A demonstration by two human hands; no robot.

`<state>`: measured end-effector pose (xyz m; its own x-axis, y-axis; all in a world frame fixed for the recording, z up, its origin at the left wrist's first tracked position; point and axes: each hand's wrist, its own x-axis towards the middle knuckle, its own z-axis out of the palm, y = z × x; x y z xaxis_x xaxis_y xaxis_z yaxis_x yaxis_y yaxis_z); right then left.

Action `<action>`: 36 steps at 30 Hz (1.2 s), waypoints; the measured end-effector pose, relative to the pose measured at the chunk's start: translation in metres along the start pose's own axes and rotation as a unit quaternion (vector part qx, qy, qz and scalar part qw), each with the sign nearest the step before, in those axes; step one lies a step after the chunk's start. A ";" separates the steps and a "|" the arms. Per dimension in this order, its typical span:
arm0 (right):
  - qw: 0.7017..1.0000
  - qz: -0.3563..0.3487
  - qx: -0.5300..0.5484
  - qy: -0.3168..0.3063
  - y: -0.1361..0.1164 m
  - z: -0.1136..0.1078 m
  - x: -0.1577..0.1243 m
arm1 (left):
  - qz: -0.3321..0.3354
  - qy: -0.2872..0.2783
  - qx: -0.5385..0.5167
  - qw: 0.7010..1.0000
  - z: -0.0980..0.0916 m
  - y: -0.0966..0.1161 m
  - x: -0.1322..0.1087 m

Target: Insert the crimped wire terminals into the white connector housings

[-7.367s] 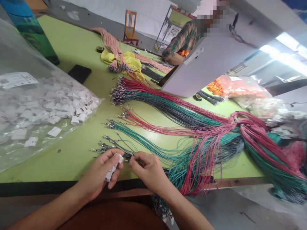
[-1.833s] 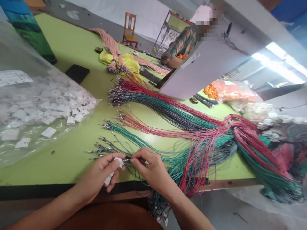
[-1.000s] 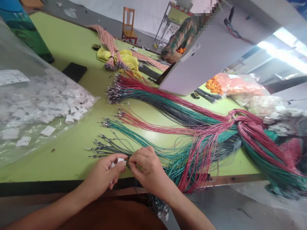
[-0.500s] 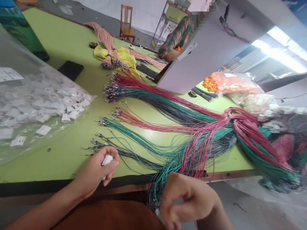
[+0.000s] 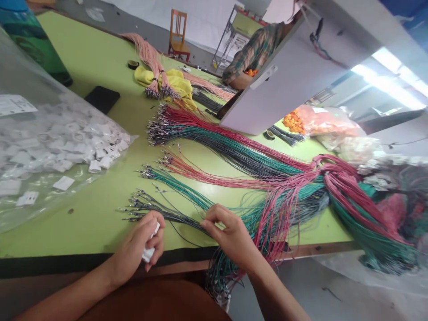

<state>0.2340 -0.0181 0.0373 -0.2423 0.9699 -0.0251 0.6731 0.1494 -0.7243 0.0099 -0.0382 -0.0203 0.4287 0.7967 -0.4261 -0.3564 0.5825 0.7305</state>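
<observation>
My left hand (image 5: 145, 240) is curled round white plastic connector housings (image 5: 149, 254); one shows at the palm and another below the fingers. Just beyond it lie the metal-tipped ends of a bunch of black wires (image 5: 167, 211). My right hand (image 5: 227, 229) is over the wires at the table's front, thumb and forefinger pinched together. Whether a wire is between those fingertips I cannot make out. Green wires (image 5: 180, 185) and red wires (image 5: 200, 171) run farther back on the table, their terminals pointing left. Tangled green and black wires (image 5: 217, 276) hang over the front edge.
A clear bag (image 5: 67, 147) of white housings covers the left side. Behind it are a phone (image 5: 102, 99) and a green bottle (image 5: 36, 44). A thick red, green and black wire bundle (image 5: 227, 142) crosses the middle. Beyond the grey panel (image 5: 264, 98) a person's plaid sleeve (image 5: 254, 49) shows.
My right hand has risen from below the table's front edge, moving up and left to the black wires. My left hand has turned slightly, and more of the white housings shows.
</observation>
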 end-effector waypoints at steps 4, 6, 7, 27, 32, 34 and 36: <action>0.999 0.034 0.042 0.003 -0.012 -0.001 -0.003 | -0.006 -0.028 0.057 0.998 -0.003 -0.001 -0.002; 0.999 0.039 -0.019 0.001 -0.014 0.013 -0.002 | -0.010 -0.031 0.066 0.997 -0.004 -0.001 -0.003; 0.997 0.033 -0.065 -0.004 -0.014 0.021 -0.001 | -0.011 -0.030 0.061 0.998 -0.005 0.000 -0.003; 0.971 -0.001 0.158 -0.181 -0.069 0.020 0.023 | -0.024 0.032 0.032 0.999 0.002 0.007 0.000; 0.992 0.082 0.069 -0.063 -0.039 0.027 0.026 | -0.045 0.070 -0.098 0.992 0.007 0.020 0.003; 0.992 0.081 0.067 -0.066 -0.032 0.028 0.024 | -0.046 0.071 -0.120 0.989 0.008 0.022 0.005; 0.992 0.075 0.067 -0.070 -0.030 0.029 0.022 | -0.046 0.072 -0.133 0.987 0.007 0.023 0.005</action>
<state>0.1877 -0.0068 0.0384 -0.2470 0.9416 -0.2286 0.6126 -0.0310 -0.7898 0.0102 -0.0220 -0.0022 0.3525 0.7425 -0.5696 -0.5356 0.6592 0.5278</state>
